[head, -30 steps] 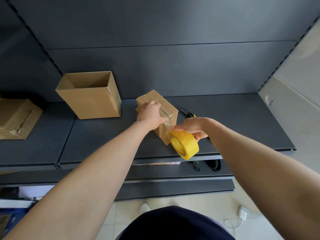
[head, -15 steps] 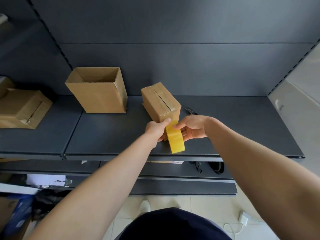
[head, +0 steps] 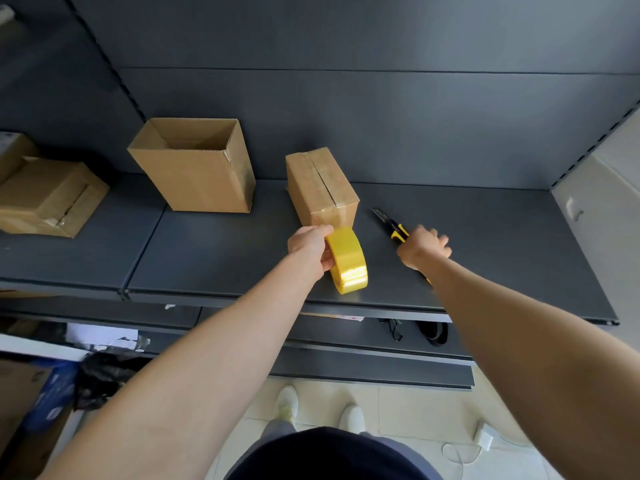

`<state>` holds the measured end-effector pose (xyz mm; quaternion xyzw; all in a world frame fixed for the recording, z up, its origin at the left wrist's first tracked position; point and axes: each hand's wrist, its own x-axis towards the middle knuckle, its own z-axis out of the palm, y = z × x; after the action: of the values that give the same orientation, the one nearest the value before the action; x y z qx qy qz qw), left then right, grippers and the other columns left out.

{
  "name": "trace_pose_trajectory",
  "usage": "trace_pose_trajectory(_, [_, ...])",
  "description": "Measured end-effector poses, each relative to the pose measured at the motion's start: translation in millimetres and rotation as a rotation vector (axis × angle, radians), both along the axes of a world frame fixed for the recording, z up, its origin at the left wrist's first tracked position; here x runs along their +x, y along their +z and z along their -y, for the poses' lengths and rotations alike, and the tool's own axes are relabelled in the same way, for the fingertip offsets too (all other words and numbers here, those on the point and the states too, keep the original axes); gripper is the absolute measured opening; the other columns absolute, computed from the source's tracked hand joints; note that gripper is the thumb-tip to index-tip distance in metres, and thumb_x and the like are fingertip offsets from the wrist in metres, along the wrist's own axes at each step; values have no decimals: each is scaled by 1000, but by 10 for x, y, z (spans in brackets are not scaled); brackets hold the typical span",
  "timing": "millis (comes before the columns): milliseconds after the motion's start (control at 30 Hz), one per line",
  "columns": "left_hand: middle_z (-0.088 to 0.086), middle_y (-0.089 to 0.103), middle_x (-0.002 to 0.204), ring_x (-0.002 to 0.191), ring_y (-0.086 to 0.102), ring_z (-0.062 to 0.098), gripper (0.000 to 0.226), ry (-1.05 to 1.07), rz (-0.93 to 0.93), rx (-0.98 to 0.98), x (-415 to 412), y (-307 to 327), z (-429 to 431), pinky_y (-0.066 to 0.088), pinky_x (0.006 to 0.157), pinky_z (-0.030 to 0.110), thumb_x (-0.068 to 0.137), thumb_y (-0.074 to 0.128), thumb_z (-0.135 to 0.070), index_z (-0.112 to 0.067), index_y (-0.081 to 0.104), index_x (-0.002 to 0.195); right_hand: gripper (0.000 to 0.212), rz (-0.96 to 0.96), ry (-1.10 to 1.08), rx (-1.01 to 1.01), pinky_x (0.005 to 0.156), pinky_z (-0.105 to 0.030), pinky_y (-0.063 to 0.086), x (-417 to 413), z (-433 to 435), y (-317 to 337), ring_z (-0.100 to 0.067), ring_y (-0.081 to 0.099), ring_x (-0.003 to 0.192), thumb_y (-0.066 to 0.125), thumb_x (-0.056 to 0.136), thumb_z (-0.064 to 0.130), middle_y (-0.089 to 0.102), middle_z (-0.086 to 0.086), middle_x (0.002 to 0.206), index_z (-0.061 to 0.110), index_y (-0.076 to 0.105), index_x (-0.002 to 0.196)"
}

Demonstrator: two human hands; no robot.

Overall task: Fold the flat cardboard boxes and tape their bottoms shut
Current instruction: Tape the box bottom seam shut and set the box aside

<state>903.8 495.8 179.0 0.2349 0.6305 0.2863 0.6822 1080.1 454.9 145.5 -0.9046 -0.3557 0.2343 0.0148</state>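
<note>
A small cardboard box (head: 320,187) stands on the dark shelf (head: 214,251) with its closed, taped flaps facing up. Just in front of it my left hand (head: 310,249) grips a yellow tape roll (head: 348,261), held on edge close to the box's near face. Whether a strip still joins roll and box I cannot tell. To the right, my right hand (head: 424,245) hovers blurred over the handle of a yellow-and-black utility knife (head: 389,223), fingers spread and not curled round it. The knife's blade end points toward the back wall.
A taller box (head: 197,174) stands open-topped at the left of the small one. Farther left another box (head: 48,199) lies with its taped seam up. Lower shelves hold black straps (head: 431,332). Cartons and a black bag (head: 104,372) crowd the floor at the left.
My right hand let go of the tape roll and moved right over the knife. My left hand took over the roll. The box stands as before.
</note>
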Motion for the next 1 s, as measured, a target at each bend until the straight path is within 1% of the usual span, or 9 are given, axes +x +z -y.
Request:
trace_pose_trajectory(67, [14, 65, 112, 99, 65, 30, 28, 11, -2, -8, 23, 9, -1, 55, 76, 44, 84, 70, -12, -12, 57, 109, 56, 29, 2, -34, 106, -42, 30, 31, 11, -71, -34, 30, 133, 53, 86, 4, 39, -15, 140, 7, 35, 138])
trace_pose_trajectory(167, [13, 65, 113, 100, 64, 30, 35, 13, -24, -2, 67, 13, -4, 54, 72, 40, 79, 76, -12, -13, 58, 109, 57, 45, 12, -45, 106, -42, 30, 51, 16, -151, -34, 32, 132, 54, 85, 0, 37, -15, 141, 6, 34, 139])
trace_pose_trajectory(267, [13, 62, 115, 101, 63, 30, 34, 34, -60, 15, 92, -9, -28, 55, 75, 42, 83, 71, -14, -14, 55, 113, 57, 42, 17, -28, 106, -42, 31, 65, 36, -173, -34, 32, 131, 56, 85, 1, 36, -16, 140, 2, 35, 138])
trace_pose_trajectory(333, [15, 61, 116, 102, 62, 31, 28, 41, -84, 17, 92, 9, -29, 55, 81, 46, 87, 66, -15, -15, 53, 112, 53, -24, -31, 15, 104, -42, 34, 70, 79, -164, -36, 35, 128, 56, 86, 1, 34, -18, 138, -1, 36, 135])
trace_pose_trajectory(467, [16, 59, 119, 103, 61, 35, 40, 46, -64, -3, 105, 32, -50, 51, 88, 54, 88, 63, -13, -13, 48, 125, 40, -121, -36, 204, 94, -50, 43, 104, 270, -115, -43, 49, 109, 53, 85, -1, 37, -19, 126, -2, 36, 121])
trace_pose_trajectory(600, [17, 60, 116, 97, 61, 31, 41, 47, -50, 16, 122, 97, -47, 52, 81, 42, 89, 63, -9, -8, 47, 127, 27, -107, 114, 405, 69, -40, 42, 156, 384, 59, -39, 51, 86, 49, 88, 0, 48, -14, 99, 2, 36, 112])
trace_pose_trajectory(667, [16, 61, 115, 92, 61, 29, 42, 29, -69, 18, 98, 121, -52, 51, 76, 39, 87, 65, -12, -7, 49, 125, 24, -66, 246, 437, 64, -36, 37, 152, 364, 152, -35, 47, 81, 48, 90, 1, 48, -12, 93, 4, 38, 112])
trace_pose_trajectory(800, [15, 63, 115, 97, 64, 31, 52, 3, -107, 12, 54, 124, -75, 54, 84, 43, 82, 72, -18, -7, 50, 127, 26, 90, 524, 348, 68, -33, 33, 82, 229, 203, -35, 50, 95, 49, 89, 1, 55, -13, 106, 7, 43, 114])
trace_pose_trajectory(1000, [13, 62, 111, 95, 62, 29, 51, -30, -157, 16, -4, 128, -93, 51, 77, 36, 78, 76, -20, -5, 54, 122, 43, 202, 638, 217, 85, -38, 40, -143, 57, 142, -30, 48, 107, 49, 87, -4, 54, -9, 112, 14, 40, 124])
